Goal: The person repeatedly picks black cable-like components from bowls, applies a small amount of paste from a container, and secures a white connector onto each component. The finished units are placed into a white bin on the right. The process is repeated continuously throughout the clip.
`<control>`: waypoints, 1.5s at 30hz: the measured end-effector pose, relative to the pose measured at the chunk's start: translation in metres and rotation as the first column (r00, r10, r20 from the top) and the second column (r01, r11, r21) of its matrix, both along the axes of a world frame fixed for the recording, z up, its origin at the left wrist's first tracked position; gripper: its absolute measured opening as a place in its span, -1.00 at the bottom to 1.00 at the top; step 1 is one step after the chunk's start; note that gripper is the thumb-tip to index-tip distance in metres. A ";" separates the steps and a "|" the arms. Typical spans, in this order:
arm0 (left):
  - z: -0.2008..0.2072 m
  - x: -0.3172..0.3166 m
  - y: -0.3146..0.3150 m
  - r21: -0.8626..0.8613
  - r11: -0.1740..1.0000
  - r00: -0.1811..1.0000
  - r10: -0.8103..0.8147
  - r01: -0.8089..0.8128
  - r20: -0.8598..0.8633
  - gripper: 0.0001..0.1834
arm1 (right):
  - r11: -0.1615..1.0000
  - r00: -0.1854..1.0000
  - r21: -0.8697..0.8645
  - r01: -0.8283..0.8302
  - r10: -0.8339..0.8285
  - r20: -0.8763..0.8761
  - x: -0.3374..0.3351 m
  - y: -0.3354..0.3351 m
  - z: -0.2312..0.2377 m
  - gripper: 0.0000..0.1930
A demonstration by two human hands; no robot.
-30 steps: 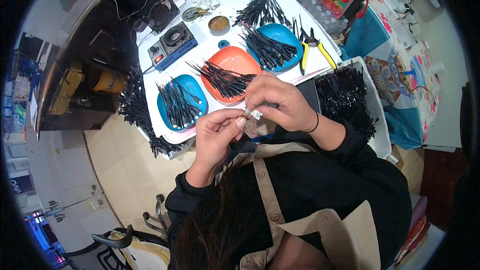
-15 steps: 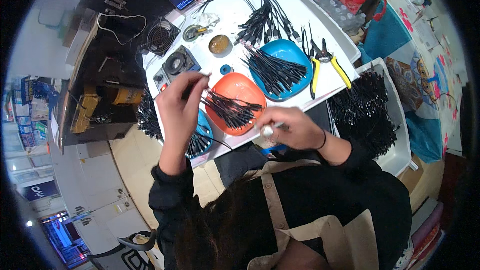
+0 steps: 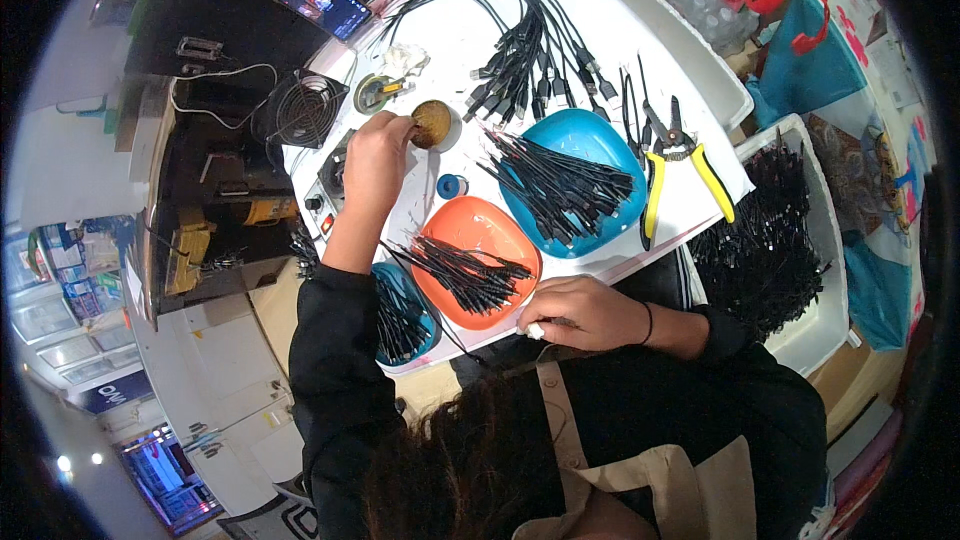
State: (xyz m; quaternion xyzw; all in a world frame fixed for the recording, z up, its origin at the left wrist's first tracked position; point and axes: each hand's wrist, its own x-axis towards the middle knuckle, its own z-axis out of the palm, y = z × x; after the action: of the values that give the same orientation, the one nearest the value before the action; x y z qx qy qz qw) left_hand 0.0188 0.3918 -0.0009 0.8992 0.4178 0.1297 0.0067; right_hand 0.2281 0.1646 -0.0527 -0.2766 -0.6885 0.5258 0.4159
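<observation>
My left hand is over the far left part of the table, its thumb and fingers pinched at the rim of a small round tin with amber-brown contents. What the pinch holds is too small to make out. By the table's near edge, my right hand is closed on a small white piece sticking out from its fingertips. Between the hands stands an orange tray with a bundle of short black cables. A blue tray to its right bears more short black cables.
Wire strippers with yellow handles lie right of the blue tray. Long black cables spread across the back. A phone, a fan and a solder-like blue spool are leftward. A white bin of cables stands right.
My left hand has moved away from me, from above the orange tray's left side to the round tin. My right hand has lowered toward the table's near edge. The whole view has shifted slightly.
</observation>
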 end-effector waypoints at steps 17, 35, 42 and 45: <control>-0.001 0.016 0.007 0.005 1.000 0.986 -0.027 0.028 -0.164 -0.91 | 0.999 1.000 -0.039 0.011 -0.010 0.016 -0.001 0.002 -0.001 -0.85; 0.061 -0.040 -0.042 -0.097 0.967 0.939 0.251 -0.235 0.236 -0.84 | 0.996 0.986 0.042 0.083 -0.088 0.143 -0.011 -0.006 0.000 -0.86; 0.063 -0.101 -0.054 -0.073 0.937 0.930 0.348 -0.342 0.116 -0.92 | 0.991 0.974 0.083 0.101 -0.115 0.195 -0.015 -0.008 0.003 -0.84; 0.053 -0.113 -0.046 -0.070 0.929 0.929 0.368 -0.364 0.050 -0.91 | 0.989 0.969 0.104 0.109 -0.129 0.211 -0.017 -0.010 0.004 -0.84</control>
State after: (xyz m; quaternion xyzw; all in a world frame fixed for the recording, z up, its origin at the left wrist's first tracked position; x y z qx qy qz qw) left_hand -0.0938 0.3463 0.0517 0.8005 0.5813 0.1442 0.0221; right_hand 0.2114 0.1550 -0.0489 -0.3540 -0.7354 0.4342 0.3813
